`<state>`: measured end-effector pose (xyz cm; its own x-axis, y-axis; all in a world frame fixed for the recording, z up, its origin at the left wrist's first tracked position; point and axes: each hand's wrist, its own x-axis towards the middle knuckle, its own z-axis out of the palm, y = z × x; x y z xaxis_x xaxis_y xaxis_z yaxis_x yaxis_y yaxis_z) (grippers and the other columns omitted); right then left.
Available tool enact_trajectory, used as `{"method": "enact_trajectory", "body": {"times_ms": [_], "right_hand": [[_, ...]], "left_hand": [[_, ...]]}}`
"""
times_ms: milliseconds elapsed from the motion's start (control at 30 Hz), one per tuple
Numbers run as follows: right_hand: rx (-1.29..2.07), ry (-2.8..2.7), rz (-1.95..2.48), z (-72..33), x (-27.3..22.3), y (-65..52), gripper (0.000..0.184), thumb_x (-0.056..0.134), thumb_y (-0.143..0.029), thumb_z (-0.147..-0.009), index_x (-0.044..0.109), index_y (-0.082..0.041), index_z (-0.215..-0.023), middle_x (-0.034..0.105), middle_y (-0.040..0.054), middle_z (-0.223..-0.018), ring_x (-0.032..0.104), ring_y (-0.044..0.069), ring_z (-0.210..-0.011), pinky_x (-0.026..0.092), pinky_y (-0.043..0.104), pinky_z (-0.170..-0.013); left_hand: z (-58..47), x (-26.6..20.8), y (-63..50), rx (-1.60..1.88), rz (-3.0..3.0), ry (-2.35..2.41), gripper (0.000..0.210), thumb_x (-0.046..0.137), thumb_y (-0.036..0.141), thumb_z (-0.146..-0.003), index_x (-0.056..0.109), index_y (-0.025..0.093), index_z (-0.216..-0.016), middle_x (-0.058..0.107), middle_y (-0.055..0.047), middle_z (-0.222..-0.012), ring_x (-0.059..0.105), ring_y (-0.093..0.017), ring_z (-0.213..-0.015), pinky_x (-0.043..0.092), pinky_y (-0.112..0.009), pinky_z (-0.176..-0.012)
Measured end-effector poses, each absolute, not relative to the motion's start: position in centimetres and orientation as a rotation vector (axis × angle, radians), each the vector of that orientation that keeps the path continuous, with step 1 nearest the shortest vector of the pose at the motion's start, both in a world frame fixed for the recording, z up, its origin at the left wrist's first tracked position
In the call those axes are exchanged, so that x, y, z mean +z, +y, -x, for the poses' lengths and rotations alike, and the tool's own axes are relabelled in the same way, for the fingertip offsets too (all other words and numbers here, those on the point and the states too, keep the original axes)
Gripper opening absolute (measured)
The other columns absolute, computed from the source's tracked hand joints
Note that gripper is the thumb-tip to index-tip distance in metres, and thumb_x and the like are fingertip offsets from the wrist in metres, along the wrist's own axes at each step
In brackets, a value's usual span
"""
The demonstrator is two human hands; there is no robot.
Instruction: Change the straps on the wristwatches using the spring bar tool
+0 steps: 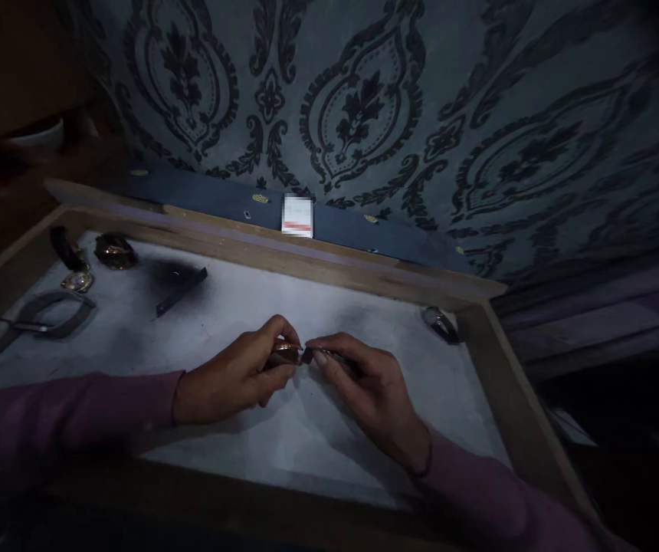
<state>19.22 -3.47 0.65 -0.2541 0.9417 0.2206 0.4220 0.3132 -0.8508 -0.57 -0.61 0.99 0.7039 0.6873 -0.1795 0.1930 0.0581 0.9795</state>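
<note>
Over the white surface, my left hand [243, 377] is closed on a watch [284, 353] with a shiny copper-coloured case, pinched between thumb and fingers. My right hand [369, 376] faces it, its thumb and fingers pressed round a small dark piece [306, 356]. That piece meets or nearly meets the watch; whether it is a strap end or a tool I cannot tell, since the fingers cover most of it. The light is dim.
A raised wooden rim [358, 277] surrounds the white work surface [249, 287]. At the left lie a gold-cased watch [77, 281], a dark watch [115, 251] and a grey looped band [57, 314]. A dark flat strip [181, 292] lies nearby. Another watch [440, 324] rests at the right.
</note>
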Motion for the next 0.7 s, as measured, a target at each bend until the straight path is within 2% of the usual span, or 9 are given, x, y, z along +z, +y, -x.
{"method": "enact_trajectory", "body": {"times_ms": [133, 533, 700], "right_hand": [[0.835, -1.854, 1.201, -19.26, 0.69, -3.46, 0.02, 0.053, -0.022, -0.093, 0.072, -0.018, -0.095, 0.072, 0.0033, -0.074, 0.061, 0.013, -0.059, 0.045, 0.022, -0.052], [0.87, -1.831, 1.214, -19.17, 0.27, -3.49, 0.019, 0.053, -0.022, -0.092, 0.072, -0.018, -0.094, 0.067, 0.0007, -0.065, 0.061, 0.013, -0.059, 0.044, 0.022, -0.052], [0.873, -1.831, 1.214, -19.15, 0.19, -3.57, 0.018, 0.054, -0.022, -0.092, 0.072, -0.018, -0.093, 0.068, 0.0014, -0.069, 0.062, 0.014, -0.06, 0.045, 0.022, -0.053]], "left_hand": [[0.5, 0.93, -0.66, 0.443, -1.436, 0.759, 0.011, 0.048, 0.022, -0.09, 0.043, 0.019, -0.1, 0.047, 0.007, -0.066, 0.046, -0.008, -0.053, 0.039, -0.02, -0.049], [0.16, 0.63, -0.77, 0.458, -1.289, 0.716, 0.008, 0.05, 0.019, -0.089, 0.053, 0.014, -0.095, 0.047, 0.008, -0.062, 0.044, -0.005, -0.049, 0.035, -0.018, -0.047], [-0.05, 0.38, -0.61, 0.463, -1.238, 0.714, 0.009, 0.052, 0.023, -0.087, 0.052, 0.014, -0.09, 0.046, 0.008, -0.058, 0.041, -0.005, -0.045, 0.032, -0.018, -0.044]]}}
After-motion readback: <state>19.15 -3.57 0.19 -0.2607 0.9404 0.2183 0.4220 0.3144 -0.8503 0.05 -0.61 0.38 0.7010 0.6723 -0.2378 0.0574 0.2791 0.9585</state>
